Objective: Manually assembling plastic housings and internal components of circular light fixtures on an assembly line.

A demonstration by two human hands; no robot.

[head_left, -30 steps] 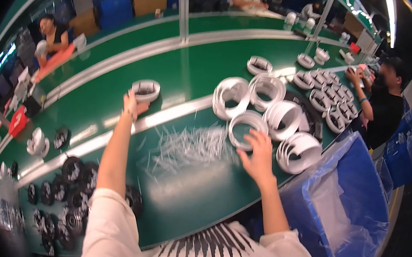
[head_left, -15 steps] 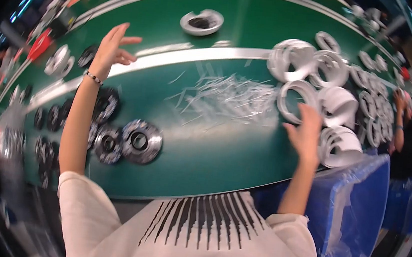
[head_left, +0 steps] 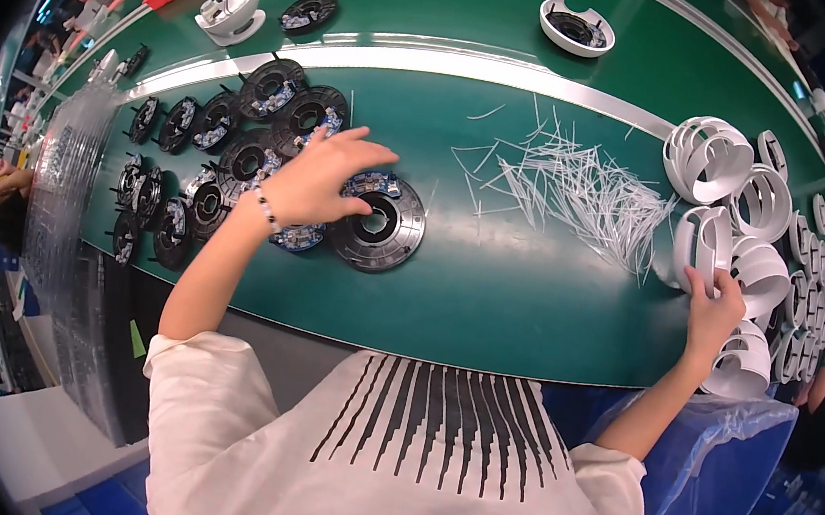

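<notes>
My left hand (head_left: 311,187) hovers over the nearest black round disc (head_left: 386,245), which carries a blue circuit board along its far edge. Its thumb and fingers are spread, the thumb tip close to the disc's centre hole; nothing is held. At the right, my right hand (head_left: 714,311) pinches a white ring-shaped housing (head_left: 708,240) by its near edge, tilting it up in front of other white housings (head_left: 759,274). More black discs with circuit boards (head_left: 207,208) lie left of and beneath my left hand, partly hidden by it.
Thin white strips (head_left: 580,190) lie heaped mid-table. Beyond a white rail (head_left: 473,63), a white housing with a black disc inside (head_left: 577,32) sits on a green belt. Clear plastic trays (head_left: 69,181) stack at left; a blue, plastic-lined bin (head_left: 721,481) stands at near right.
My left hand has come down from above the rail to the black discs. My right hand has closed on a white housing and tilted it up. The whole view has shifted.
</notes>
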